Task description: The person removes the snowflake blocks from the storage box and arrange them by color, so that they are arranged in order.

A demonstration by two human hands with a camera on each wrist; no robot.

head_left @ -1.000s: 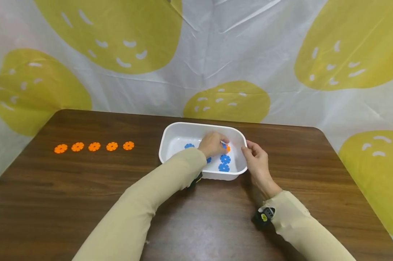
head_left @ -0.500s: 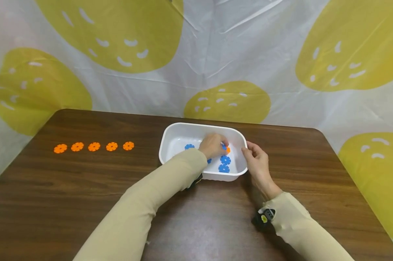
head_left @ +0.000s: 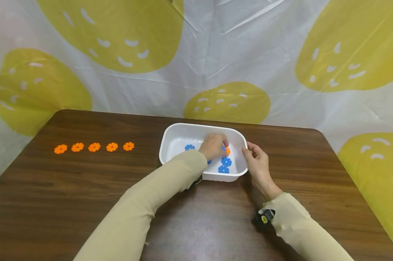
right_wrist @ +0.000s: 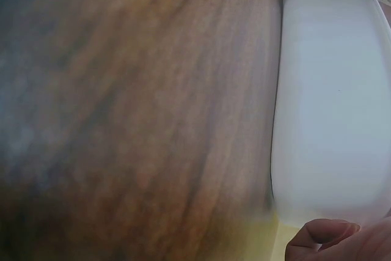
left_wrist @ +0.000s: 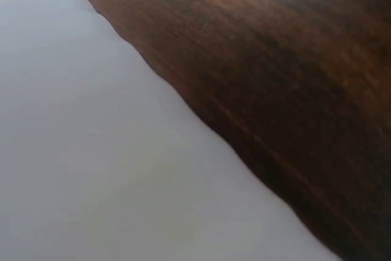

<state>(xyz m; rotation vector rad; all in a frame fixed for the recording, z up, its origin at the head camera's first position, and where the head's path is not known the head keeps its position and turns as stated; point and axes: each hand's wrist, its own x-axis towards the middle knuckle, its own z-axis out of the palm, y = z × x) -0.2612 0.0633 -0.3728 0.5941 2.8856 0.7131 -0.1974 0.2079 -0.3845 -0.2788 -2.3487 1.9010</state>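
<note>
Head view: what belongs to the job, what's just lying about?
Likely in the job:
white tub, right hand gripping it
blue discs inside
orange disc inside, by left hand
probably the row of five orange discs

Just surroundings:
table
yellow-patterned cloth behind

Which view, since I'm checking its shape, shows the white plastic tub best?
The head view shows the white plastic tub best: rim and inside are visible, though the left hand and sleeve hide part. The left wrist view shows only blurred outer wall; the right wrist view, mainly one outer wall, partly cut off.
</note>
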